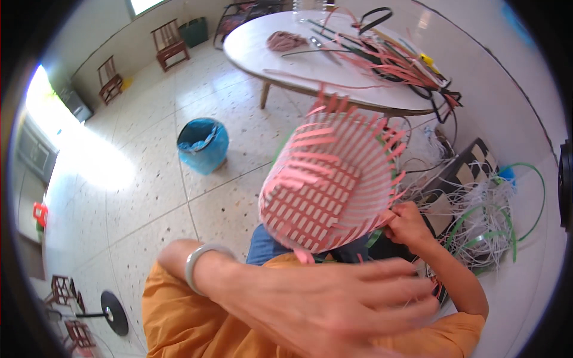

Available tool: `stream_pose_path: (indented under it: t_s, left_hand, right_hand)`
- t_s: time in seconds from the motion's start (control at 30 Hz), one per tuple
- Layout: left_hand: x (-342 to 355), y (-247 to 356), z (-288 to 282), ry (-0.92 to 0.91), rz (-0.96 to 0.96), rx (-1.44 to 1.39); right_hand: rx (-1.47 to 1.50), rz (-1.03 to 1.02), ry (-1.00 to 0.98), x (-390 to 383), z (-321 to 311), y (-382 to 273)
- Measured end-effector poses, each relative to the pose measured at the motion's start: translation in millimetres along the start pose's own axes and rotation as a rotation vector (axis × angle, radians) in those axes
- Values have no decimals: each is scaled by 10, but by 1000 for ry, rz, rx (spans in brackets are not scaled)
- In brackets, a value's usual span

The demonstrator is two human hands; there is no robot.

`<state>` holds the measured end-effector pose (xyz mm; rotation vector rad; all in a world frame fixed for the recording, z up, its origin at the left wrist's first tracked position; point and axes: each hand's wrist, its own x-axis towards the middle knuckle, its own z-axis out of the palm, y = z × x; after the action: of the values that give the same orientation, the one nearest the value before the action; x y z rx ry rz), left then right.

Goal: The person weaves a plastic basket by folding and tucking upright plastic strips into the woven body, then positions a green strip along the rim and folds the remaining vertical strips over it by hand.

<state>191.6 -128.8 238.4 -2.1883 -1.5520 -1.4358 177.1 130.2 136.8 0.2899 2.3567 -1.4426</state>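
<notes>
One of ours, the right hand point(410, 228), grasps the pink basket point(328, 188) at its right edge; our left hand point(340, 298), spread, seemingly empty, hangs on the basket's near side; the worktop point(253, 48) lies beyond it.

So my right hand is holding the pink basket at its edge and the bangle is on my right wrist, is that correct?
Not quite: the bangle is on your left wrist, not your right, as the head view shows. Your right hand is indeed holding the pink basket at its edge.
</notes>
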Motion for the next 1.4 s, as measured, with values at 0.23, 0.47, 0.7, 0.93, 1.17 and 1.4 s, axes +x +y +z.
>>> stream_pose_path:
  t_s: [0.23, 0.47, 0.7, 0.93, 1.17, 1.4]
  left_hand:
    - [-27, 165, -187, -226, -25, -158]
    - [-1201, -226, 112, 570, -670, 853]
    - [-1548, -779, 481, 1058, -989, -183]
    - [-1460, -1064, 417, 1085, -819, -132]
    - [-1602, -1277, 347, 1192, -805, -151]
    - [-1765, -1786, -106, 1040, -862, -29]
  right_hand:
    - [195, 219, 21, -241, 87, 66]
    - [534, 208, -95, -243, 69, 223]
    - [668, 170, -162, -185, 208, 159]
    - [334, 169, -523, -151, -160, 396]
    - [465, -53, -42, 358, -707, 689]
    - [643, -239, 117, 904, -629, 478]
